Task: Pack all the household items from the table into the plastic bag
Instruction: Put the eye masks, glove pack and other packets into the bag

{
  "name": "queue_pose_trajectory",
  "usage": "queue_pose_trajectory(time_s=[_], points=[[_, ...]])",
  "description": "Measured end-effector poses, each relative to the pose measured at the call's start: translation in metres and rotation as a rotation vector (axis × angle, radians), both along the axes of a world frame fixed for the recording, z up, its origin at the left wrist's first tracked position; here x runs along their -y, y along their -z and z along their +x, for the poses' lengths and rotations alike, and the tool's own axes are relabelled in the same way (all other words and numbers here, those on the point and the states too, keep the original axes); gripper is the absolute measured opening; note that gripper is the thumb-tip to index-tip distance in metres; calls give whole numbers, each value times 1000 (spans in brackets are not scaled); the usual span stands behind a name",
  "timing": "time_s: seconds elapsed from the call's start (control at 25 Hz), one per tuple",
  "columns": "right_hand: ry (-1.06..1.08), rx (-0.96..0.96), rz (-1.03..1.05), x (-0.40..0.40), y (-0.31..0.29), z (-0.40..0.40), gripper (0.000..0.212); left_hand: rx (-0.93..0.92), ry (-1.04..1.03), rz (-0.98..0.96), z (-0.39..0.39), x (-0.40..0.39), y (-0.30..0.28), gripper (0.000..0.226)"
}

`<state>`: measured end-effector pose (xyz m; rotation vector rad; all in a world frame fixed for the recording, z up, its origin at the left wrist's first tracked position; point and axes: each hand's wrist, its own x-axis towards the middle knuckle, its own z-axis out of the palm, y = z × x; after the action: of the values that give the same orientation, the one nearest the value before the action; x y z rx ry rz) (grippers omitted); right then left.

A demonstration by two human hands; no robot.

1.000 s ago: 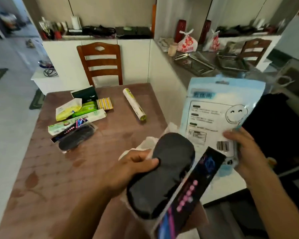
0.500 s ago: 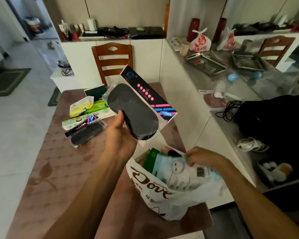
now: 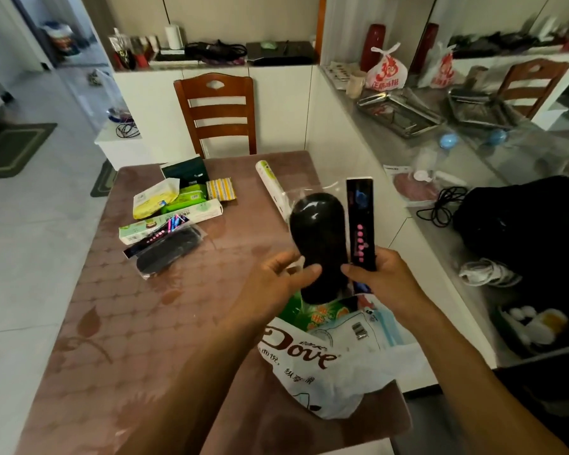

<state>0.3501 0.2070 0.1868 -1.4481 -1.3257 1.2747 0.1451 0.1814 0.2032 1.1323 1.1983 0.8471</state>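
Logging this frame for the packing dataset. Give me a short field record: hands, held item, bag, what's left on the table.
left hand: gripping insole pack, lower left edge
right hand: gripping same pack, lower right edge
insole pack: upright, above bag mouth
plastic bag: open, on table near edge, already holds packets
left on table: second insole pack, roll, cluster of small packets

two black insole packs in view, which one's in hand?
The upright insole pack over the plastic bag, gripped by left hand and right hand. The other insole pack lies flat on the table, untouched.
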Motion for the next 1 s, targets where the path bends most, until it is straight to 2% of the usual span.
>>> queue_pose_trajectory(time_s=[0.08,0.12,0.16,0.24,0.36,0.4,0.52,0.6,0.72,0.84,0.92,1.0], points=[[126,120,-10,-5,13,26,16,-538,107,192,-8,-8,3,61],[77,190,-50,-4,17,40,15,-776,56,306,-11,-12,6,58],[-39,286,-111,-3,22,52,15,-878,-37,383,-13,-17,10,49],[-280,492,-242,-2,26,63,18,-807,-199,337,-15,-27,13,31],[-400,765,-279,-10,29,58,14,-304,-351,12,-15,-45,3,15],[-455,856,-290,-13,29,54,13,-200,-386,-52,-15,-49,-3,14],[-566,991,-320,-13,32,48,5,-146,-334,-69,-18,-57,-16,19],[-353,948,-168,-9,13,42,12,-89,-242,-30,-26,-59,-13,19],[-29,656,185,-8,-38,-11,11,-131,-313,-17,-62,-61,18,14],[-127,393,250,-9,-53,-114,8,-195,-496,-125,-125,-68,63,8],[-237,299,164,-18,-29,-186,7,-237,-553,-189,-175,-79,97,9],[-286,247,-6,-36,9,-253,5,-338,-553,-221,-220,-101,130,11]])
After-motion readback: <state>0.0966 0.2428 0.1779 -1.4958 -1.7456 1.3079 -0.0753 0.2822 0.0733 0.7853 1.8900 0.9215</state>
